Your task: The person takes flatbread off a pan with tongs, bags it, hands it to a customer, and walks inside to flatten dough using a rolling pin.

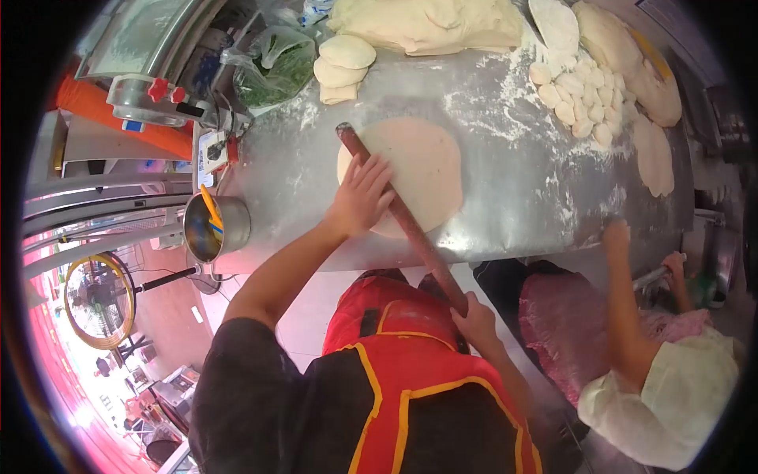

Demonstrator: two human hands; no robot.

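The rolling pin [418,237] runs slantwise before me, its long axis going from the far left down to the near right. Its far end points away from me and to my left, just past the rim of the dough sheet [430,170]; its near end reaches back over the edge of the bench [292,197] to my waist, above my red apron [403,379].

My left hand [365,193] lies palm down across the upper part of the pin, fingers stretched out and only slightly parted. My right hand [475,320] is closed around the near end, covering its tip, so I cannot see where the wood stops or how all my fingers wrap it.

The pin and my left hand hide a strip of the dough sheet's left side. At the far edge the big dough mass [426,24] is cut off by the view. The greens in the plastic bag [276,71] are hard to make out through the film, and the co-worker's near hand [616,235] at my right is blurred.
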